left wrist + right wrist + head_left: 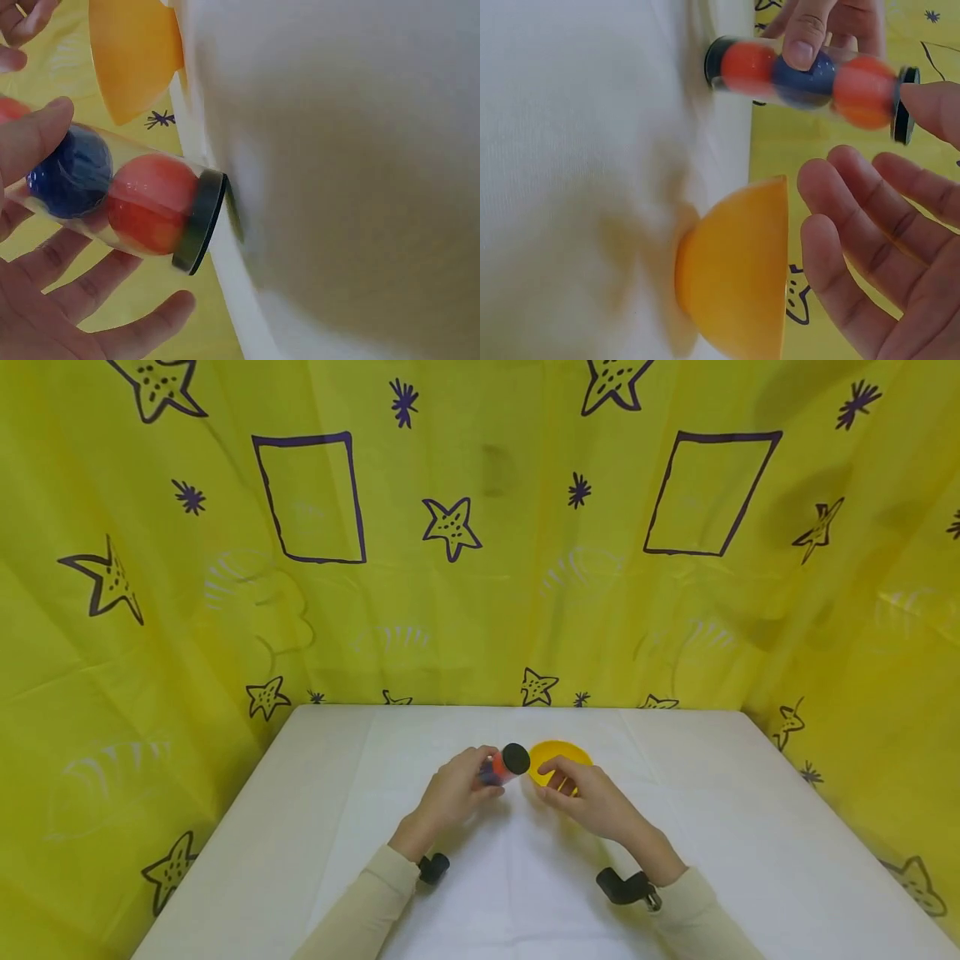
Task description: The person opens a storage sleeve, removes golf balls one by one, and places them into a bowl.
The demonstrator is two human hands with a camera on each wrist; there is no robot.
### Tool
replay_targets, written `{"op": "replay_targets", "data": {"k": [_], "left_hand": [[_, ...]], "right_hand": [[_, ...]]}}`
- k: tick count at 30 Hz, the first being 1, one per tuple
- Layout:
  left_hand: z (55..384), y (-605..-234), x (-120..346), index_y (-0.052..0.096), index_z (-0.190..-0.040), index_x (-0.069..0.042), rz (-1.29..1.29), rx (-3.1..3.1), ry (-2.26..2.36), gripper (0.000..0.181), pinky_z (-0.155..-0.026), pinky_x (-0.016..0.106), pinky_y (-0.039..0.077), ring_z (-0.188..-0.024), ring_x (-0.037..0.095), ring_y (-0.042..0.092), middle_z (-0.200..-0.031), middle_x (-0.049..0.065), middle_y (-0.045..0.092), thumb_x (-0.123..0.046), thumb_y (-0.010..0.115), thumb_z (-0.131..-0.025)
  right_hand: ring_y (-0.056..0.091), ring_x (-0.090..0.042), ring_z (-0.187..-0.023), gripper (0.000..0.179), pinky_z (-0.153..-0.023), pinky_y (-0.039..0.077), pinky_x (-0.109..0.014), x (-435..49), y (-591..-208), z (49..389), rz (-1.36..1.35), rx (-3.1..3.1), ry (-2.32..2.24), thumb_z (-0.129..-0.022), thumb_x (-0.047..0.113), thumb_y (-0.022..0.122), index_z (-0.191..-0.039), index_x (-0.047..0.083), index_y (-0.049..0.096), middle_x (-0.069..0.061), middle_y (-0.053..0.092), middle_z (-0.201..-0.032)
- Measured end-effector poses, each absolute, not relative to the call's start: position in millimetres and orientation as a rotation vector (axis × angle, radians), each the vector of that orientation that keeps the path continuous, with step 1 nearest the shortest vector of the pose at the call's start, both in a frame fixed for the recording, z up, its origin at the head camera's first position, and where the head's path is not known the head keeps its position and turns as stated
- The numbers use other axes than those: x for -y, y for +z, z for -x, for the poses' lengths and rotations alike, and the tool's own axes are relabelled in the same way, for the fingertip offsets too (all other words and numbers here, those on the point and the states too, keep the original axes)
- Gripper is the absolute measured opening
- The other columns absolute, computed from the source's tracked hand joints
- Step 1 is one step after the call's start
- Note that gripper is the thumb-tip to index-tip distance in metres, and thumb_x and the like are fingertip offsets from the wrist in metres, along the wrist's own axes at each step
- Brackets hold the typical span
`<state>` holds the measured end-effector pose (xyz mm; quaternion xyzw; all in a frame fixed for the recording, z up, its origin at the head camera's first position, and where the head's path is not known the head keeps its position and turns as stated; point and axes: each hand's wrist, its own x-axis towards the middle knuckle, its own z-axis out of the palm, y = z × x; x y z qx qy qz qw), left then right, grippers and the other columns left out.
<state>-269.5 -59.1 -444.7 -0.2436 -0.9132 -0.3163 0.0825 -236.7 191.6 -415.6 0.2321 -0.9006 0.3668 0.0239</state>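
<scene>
My left hand (450, 789) holds a clear tube (142, 146) between thumb and fingers, above the table. Inside it show a blue ball (71, 172) and two orange-red balls, one being the ball (864, 91) near the upper end. A black cap (516, 758) closes each end; the upper one tilts toward my right hand (596, 797). That hand hovers over a yellow bowl (553, 748), its fingers loosely bent and holding nothing. In the right wrist view its thumb (934, 109) overlaps the cap's edge, but in the head view a gap shows between them.
A white cloth covers the table (487, 893). Yellow curtains (480, 602) with dark star drawings stand behind it and at both sides. Black wrist mounts sit on both forearms, one of them the right mount (626, 887).
</scene>
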Motion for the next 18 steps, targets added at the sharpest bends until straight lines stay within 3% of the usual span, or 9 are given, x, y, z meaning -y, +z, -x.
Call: {"op": "replay_targets", "data": {"k": [8,18], "left_hand": [[261,-439,53,0.057,-0.139,-0.02,0.804,2.78,-0.812,0.053,-0.097,0.043,0.057,-0.105,0.023,0.065,-0.114,0.007,0.061,-0.031,0.077,-0.091],[253,-432,49,0.061,-0.138,-0.027,0.824,2.771,-0.595,0.053,-0.082,0.031,0.053,-0.098,0.016,0.053,-0.108,0.001,0.056,-0.038,0.078,-0.09]], "right_hand": [[0.064,-0.018,-0.079,0.041,-0.066,0.052,-0.025,-187,-416,235,-0.638,2.766,1.219,-0.097,0.036,0.07,-0.129,0.012,0.059,0.001,0.069,-0.093],[0.062,-0.017,-0.079,0.045,-0.063,0.051,-0.026,-183,-418,236,-0.511,2.771,1.255,-0.098,0.042,0.067,-0.125,0.007,0.059,-0.002,0.068,-0.087]]}}
